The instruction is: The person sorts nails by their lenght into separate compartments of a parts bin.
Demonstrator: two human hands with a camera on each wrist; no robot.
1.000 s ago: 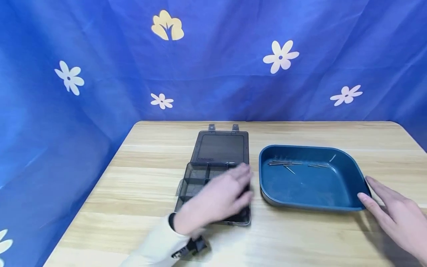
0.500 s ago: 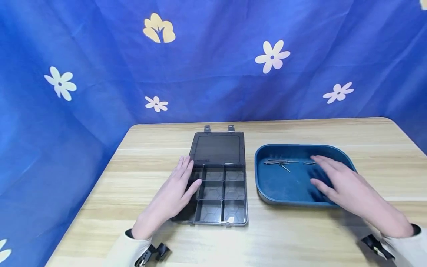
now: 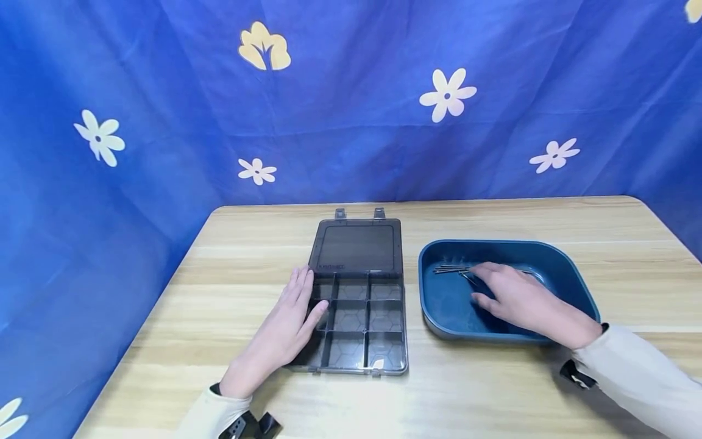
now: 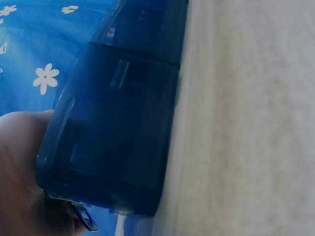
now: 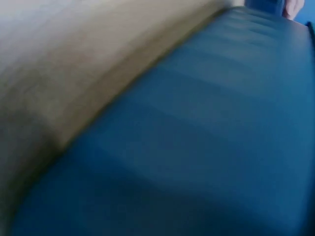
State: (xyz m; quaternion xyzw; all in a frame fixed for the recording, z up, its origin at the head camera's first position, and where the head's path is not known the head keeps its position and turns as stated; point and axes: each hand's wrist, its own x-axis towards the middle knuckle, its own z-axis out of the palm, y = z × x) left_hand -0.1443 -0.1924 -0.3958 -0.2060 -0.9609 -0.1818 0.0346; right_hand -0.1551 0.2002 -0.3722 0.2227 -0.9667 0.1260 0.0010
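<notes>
A smoky grey plastic organizer box lies with its lid laid back, showing bare compartments. My left hand rests along its left edge, fingers straight and thumb over the near compartments. The left wrist view shows the box's side wall close up beside the hand. To the right, my right hand reaches into a dark blue basin, thumb apart from the fingers. Its fingertips are right by several thin metal nails on the basin floor, partly hiding them. The basin's outer wall fills the right wrist view.
Both containers stand on a light wood-grain table, a narrow gap between them. The lid lies toward the back edge with its two latches sticking out. Behind hangs a blue curtain with flower prints.
My left hand has moved from over the compartments to the box's left edge. My right hand has left the basin's right rim and moved left inside it to the nails.
</notes>
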